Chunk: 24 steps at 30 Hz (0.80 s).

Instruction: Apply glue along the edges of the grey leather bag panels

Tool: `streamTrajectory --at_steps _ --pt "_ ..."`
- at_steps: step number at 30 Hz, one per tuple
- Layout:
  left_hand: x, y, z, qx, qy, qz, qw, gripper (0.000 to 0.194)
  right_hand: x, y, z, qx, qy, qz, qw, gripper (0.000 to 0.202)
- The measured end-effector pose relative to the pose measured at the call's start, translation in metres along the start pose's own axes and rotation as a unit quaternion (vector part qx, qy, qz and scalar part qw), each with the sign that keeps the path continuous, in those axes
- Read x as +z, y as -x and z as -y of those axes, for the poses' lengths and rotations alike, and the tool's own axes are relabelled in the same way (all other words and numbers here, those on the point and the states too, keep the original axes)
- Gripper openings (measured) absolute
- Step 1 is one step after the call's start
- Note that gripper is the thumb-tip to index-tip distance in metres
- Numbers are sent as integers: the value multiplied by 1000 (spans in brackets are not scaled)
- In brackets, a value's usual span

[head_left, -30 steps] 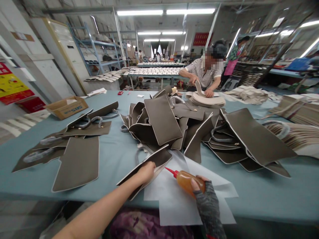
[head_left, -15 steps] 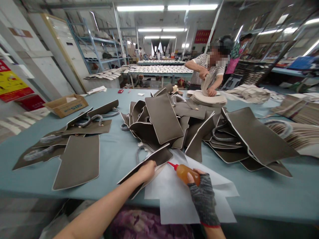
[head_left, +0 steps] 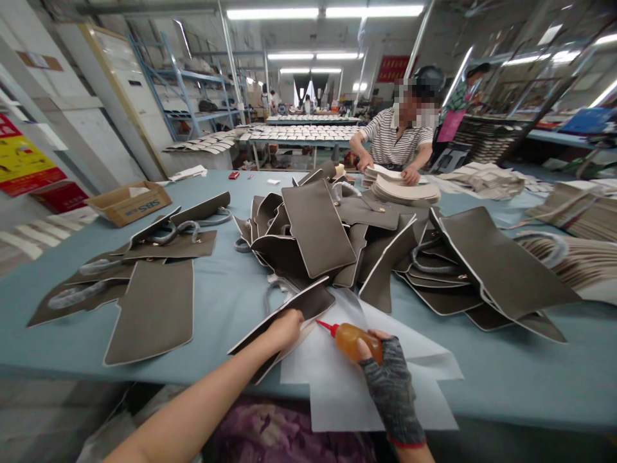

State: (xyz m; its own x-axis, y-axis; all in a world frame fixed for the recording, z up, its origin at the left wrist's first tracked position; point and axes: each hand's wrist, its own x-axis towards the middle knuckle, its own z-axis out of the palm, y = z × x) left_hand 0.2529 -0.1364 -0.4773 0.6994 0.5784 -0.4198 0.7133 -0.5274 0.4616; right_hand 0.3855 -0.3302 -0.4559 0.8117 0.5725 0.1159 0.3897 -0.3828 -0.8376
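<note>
My bare left hand [head_left: 288, 326] is closed on a dark brown bag panel [head_left: 270, 321] with white edges, folded up at the front of the table. In my right hand [head_left: 385, 366], which wears a grey fingerless glove, is a bottle [head_left: 357, 342] of amber liquid with a red nozzle. The nozzle points left, its tip close beside the panel's lower layer; whether it touches is too small to tell. White sheets [head_left: 347, 399] lie under the bottle. Beyond my hands rises a heap of brown panels [head_left: 321, 231], some with plastic-wrapped handles.
More brown panels lie at left [head_left: 154, 315] and right [head_left: 501, 263] on the blue-green table [head_left: 231, 276]. A cardboard box [head_left: 129, 204] stands at the far left. Across the table a person in a striped shirt [head_left: 395, 138] handles stacked beige pieces [head_left: 405, 190].
My right hand and the bottle have shifted slightly left, bringing the nozzle closer to the held panel. The person opposite has lowered the lifted beige pieces, and their hands have moved.
</note>
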Motion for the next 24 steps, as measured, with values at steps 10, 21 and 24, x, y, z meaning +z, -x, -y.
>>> streamTrajectory --at_steps 10,21,24 --pt "-6 4 -4 -1 -4 3 1000 20 5 25 8 62 -48 34 996 42" --pt "-7 4 -6 -1 -9 9 1000 20 16 46 28 105 -95 9 990 43" --pt "-7 3 -6 0 -8 10 1000 20 17 50 29 124 -97 10 987 45"
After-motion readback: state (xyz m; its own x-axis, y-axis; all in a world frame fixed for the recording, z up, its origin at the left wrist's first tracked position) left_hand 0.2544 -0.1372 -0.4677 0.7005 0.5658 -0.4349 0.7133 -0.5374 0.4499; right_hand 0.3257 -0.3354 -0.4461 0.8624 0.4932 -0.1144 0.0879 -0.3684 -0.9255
